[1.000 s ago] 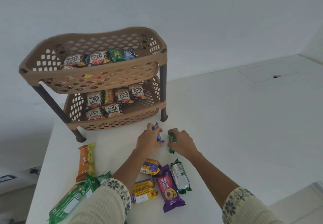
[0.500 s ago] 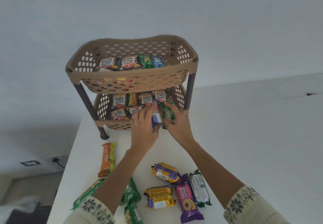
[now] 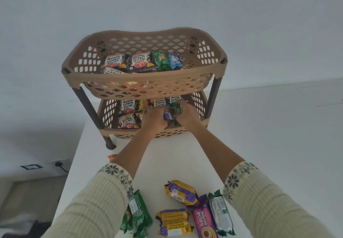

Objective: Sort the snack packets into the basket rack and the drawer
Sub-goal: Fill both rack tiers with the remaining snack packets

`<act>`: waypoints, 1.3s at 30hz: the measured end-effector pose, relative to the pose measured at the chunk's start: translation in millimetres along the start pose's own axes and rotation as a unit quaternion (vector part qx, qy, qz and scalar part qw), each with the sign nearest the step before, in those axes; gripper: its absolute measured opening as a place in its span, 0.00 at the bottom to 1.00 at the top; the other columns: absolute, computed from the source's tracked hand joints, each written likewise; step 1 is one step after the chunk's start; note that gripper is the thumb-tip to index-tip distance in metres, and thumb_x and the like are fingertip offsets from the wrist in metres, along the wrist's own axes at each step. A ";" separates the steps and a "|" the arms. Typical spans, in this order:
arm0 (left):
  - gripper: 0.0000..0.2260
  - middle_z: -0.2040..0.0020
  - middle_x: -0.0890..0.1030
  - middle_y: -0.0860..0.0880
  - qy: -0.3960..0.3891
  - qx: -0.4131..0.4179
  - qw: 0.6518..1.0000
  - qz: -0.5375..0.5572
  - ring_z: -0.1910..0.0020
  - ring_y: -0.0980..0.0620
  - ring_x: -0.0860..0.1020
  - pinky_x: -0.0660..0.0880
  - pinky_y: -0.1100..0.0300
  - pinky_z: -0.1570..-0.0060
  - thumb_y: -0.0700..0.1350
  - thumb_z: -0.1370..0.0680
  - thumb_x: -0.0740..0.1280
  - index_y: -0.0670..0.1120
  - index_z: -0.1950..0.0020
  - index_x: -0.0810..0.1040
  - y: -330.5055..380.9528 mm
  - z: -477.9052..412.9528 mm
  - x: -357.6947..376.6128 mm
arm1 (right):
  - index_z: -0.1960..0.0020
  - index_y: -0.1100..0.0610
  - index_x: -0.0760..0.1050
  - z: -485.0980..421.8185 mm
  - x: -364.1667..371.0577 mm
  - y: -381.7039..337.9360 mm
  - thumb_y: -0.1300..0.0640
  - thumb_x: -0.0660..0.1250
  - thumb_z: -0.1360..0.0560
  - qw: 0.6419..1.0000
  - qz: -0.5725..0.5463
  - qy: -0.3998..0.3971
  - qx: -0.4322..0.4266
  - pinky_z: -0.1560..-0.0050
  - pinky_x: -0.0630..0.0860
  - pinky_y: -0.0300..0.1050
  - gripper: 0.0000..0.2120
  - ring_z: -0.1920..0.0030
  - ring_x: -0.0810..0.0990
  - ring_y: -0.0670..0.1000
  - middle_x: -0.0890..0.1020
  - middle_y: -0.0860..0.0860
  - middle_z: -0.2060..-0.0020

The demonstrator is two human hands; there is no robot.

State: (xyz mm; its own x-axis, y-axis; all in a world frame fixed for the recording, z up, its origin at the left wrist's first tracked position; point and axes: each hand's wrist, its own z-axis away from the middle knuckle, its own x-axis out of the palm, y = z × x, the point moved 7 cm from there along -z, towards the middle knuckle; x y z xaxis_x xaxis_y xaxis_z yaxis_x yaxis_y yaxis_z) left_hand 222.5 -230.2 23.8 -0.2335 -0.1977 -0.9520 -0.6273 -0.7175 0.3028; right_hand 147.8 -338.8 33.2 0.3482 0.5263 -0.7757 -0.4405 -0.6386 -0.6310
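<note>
Hands inside lower basket (image 3: pixel 201 124) of rack: left hand (image 3: pixel 155 119) pinches blue packet (image 3: pixel 167 114), right hand (image 3: pixel 186 116) grips green packet (image 3: pixel 176 108), low for placing beside peanut packets (image 3: pixel 127 105).

- Two yellow packets (image 3: pixel 181 192) on the desk (image 3: pixel 259 135)
- One purple packet (image 3: pixel 203 217)
- Two green packets (image 3: pixel 136 213)
- Two basket tiers (image 3: pixel 144 79)
- Two hands (image 3: pixel 155 120)
</note>
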 end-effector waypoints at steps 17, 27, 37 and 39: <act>0.16 0.52 0.82 0.49 -0.091 -0.053 0.994 -0.023 0.46 0.45 0.77 0.63 0.39 0.33 0.44 0.24 0.64 0.50 0.37 0.77 -9.0 -10.7 19.1 | 0.40 0.58 0.76 -19.6 35.4 1.4 0.55 0.57 0.20 0.972 0.189 -0.137 -0.017 0.53 0.72 0.46 0.14 0.48 0.79 0.58 0.81 0.57 0.47; 0.12 0.39 0.81 0.50 0.222 0.107 0.968 -0.040 0.36 0.49 0.75 0.68 0.48 0.36 0.42 0.22 0.65 0.47 0.39 0.79 15.7 55.4 -5.9 | 0.30 0.57 0.68 28.5 15.1 -12.8 0.57 0.59 0.22 0.983 0.154 0.031 -0.093 0.27 0.59 0.60 0.20 0.23 0.52 0.61 0.65 0.60 0.27; 0.22 0.26 0.68 0.51 0.064 0.226 0.972 0.007 0.28 0.50 0.67 0.62 0.44 0.31 0.56 0.21 0.60 0.50 0.29 0.72 28.5 157.1 66.2 | 0.24 0.51 0.58 142.5 16.1 41.4 0.57 0.66 0.24 0.989 0.121 0.076 -0.036 0.26 0.52 0.61 0.31 0.23 0.45 0.62 0.49 0.61 0.22; 0.26 0.27 0.69 0.52 -0.056 0.217 0.973 0.045 0.29 0.51 0.68 0.62 0.47 0.32 0.63 0.22 0.58 0.53 0.28 0.71 25.4 166.1 86.9 | 0.24 0.48 0.57 162.2 16.8 69.3 0.50 0.66 0.25 0.987 0.151 0.016 0.057 0.27 0.53 0.62 0.32 0.23 0.44 0.62 0.48 0.60 0.22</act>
State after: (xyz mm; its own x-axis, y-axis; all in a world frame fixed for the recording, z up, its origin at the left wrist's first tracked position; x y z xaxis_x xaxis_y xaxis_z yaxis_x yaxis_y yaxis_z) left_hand 62.8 -154.7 -44.0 -0.3660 -0.1546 -0.9177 -0.8501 -0.3457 0.3973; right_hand -11.1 -283.1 -22.1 0.2129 0.3023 -0.9291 -0.6175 -0.6953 -0.3677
